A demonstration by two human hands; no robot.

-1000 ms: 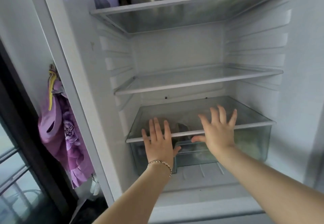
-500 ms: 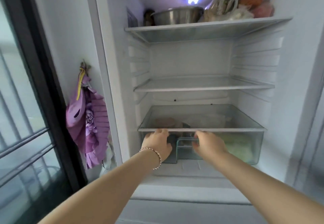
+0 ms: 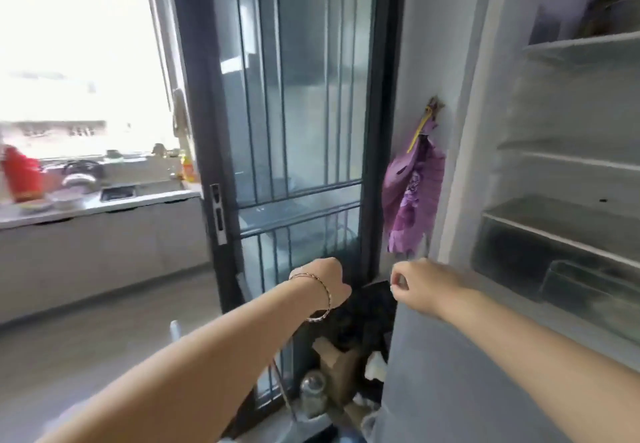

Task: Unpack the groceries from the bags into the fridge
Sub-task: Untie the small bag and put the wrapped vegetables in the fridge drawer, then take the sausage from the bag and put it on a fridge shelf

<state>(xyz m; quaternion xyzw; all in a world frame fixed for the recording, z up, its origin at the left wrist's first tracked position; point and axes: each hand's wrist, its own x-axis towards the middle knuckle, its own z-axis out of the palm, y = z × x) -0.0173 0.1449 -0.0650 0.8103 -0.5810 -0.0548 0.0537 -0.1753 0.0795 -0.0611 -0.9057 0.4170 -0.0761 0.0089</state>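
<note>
Kitchen side of the room on the left: bright window (image 3: pixel 79 61), desk (image 3: pixel 104 207) below it crowded with dishes and a red container (image 3: pixel 20 175), all blurred. Dark-framed glass door (image 3: pixel 298 130) fills the middle. Purple bag (image 3: pixel 412 193) hangs on the wall between door and fridge (image 3: pixel 464 130). Fridge stands open at the right edge; glass shelves (image 3: pixel 571 162) mostly bare, clear drawer (image 3: pixel 519 255) under the lowest shelf pushed in, contents too dim to name. Both arms are stretched forward and low, towards the gap between door and fridge. Left hand (image 3: pixel 323 279), bracelet (image 3: pixel 323 290) at the wrist, shows only its back; fingers hidden, so spread or curled I cannot tell. Right hand (image 3: pixel 422 286) has its fingers curled in, thumb meeting forefinger, nothing visible between them. Neither hand carries groceries. Just below them on the floor sits a dark bag (image 3: pixel 367 314), with cardboard (image 3: pixel 337 356) and a glass jar (image 3: pixel 313 387) beneath it. Judgement: the dark bag is likely one of the grocery bags, parked beside the fridge to keep each carry short, and the arms point at it for the next item. Fridge left open, probably for that reason. Much shelf room remains, so unpacking looks early.
</note>
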